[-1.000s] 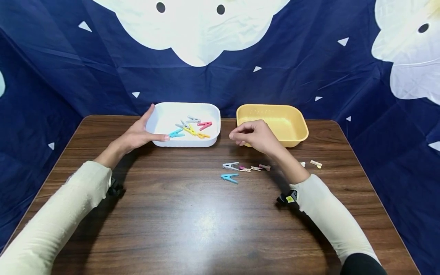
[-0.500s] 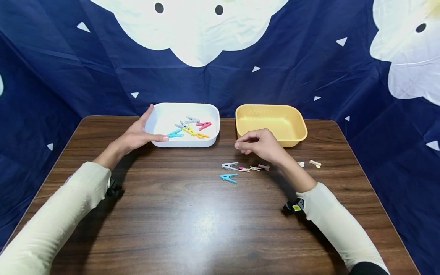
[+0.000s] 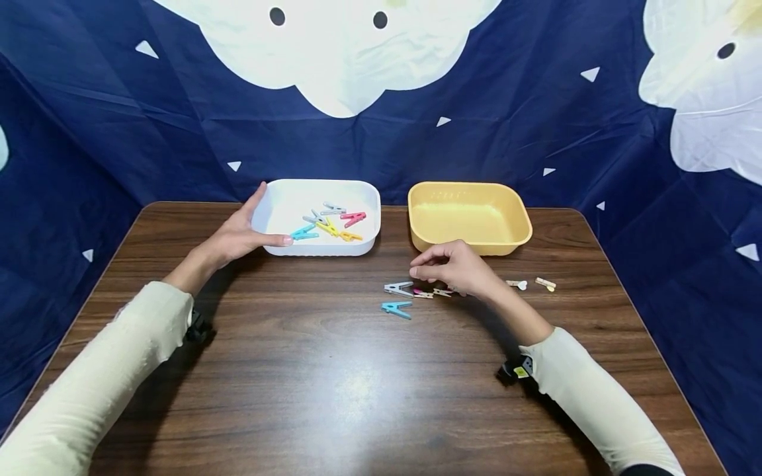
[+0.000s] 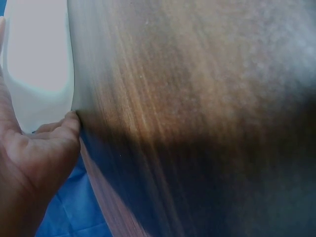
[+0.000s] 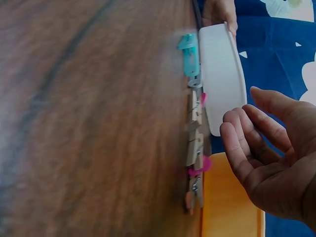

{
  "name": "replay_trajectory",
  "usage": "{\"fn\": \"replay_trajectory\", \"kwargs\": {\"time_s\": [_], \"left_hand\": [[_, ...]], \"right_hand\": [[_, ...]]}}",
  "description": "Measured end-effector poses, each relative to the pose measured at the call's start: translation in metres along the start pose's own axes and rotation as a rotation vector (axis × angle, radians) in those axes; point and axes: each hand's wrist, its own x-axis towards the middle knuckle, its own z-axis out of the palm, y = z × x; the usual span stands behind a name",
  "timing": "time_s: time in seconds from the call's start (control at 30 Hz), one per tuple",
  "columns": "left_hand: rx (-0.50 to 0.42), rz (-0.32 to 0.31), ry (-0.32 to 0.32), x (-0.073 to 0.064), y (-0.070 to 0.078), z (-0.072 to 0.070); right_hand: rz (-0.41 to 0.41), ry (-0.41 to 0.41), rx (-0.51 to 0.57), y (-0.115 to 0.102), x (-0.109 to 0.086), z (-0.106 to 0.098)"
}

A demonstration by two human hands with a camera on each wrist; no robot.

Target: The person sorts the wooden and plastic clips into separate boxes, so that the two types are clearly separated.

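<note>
Hanging behind the brown table (image 3: 268,370) and white tray (image 3: 282,205) is blue cloth (image 3: 357,145).

Plastic tray (image 3: 282,208) (glossy wooden table (image 3: 268,370))

A person's arms (image 3: 119,357) extend forward: the left hand (image 3: 235,236) with thumb (image 3: 275,240) and fingers (image 3: 253,201) spread apart, the right hand (image 3: 458,268) with fingers loosely curled.

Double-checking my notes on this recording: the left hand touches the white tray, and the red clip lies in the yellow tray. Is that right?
Not quite: the red clip lies in the white tray, not the yellow tray, as the head view shows. The left hand does touch the white tray.
</note>
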Motion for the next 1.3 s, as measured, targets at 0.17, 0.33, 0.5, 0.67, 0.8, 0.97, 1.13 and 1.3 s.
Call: {"fn": "replay_trajectory", "kwargs": {"time_s": [0.17, 0.33, 0.5, 0.67, 0.8, 0.97, 1.13, 1.3], "left_hand": [[0.003, -0.003, -0.004, 0.0, 0.0, 0.0], [-0.003, 0.006, 0.001, -0.001, 0.0, 0.0], [-0.004, 0.002, 0.001, -0.001, 0.0, 0.0], [-0.002, 0.006, 0.001, -0.001, 0.0, 0.0], [-0.002, 0.008, 0.002, 0.0, 0.0, 0.0], [0.0, 0.01, 0.002, 0.0, -0.001, 0.0], [0.006, 0.008, 0.003, 0.001, -0.001, 0.0], [0.008, 0.005, 0.001, 0.0, 0.0, -0.001]], "right_hand": [[-0.016, -0.005, -0.013, 0.009, -0.002, 0.004], [-0.033, -0.017, -0.029, 0.015, -0.001, 0.009], [-0.045, -0.043, -0.064, 0.015, 0.001, 0.013], [-0.038, -0.062, -0.088, 0.012, 0.003, 0.014], [-0.027, -0.067, -0.106, 0.011, 0.004, 0.015], [-0.019, -0.082, -0.133, 0.011, 0.007, 0.017], [-0.041, -0.082, -0.157, 0.011, 0.008, 0.018], [-0.057, -0.074, -0.184, 0.01, 0.009, 0.02]]}}
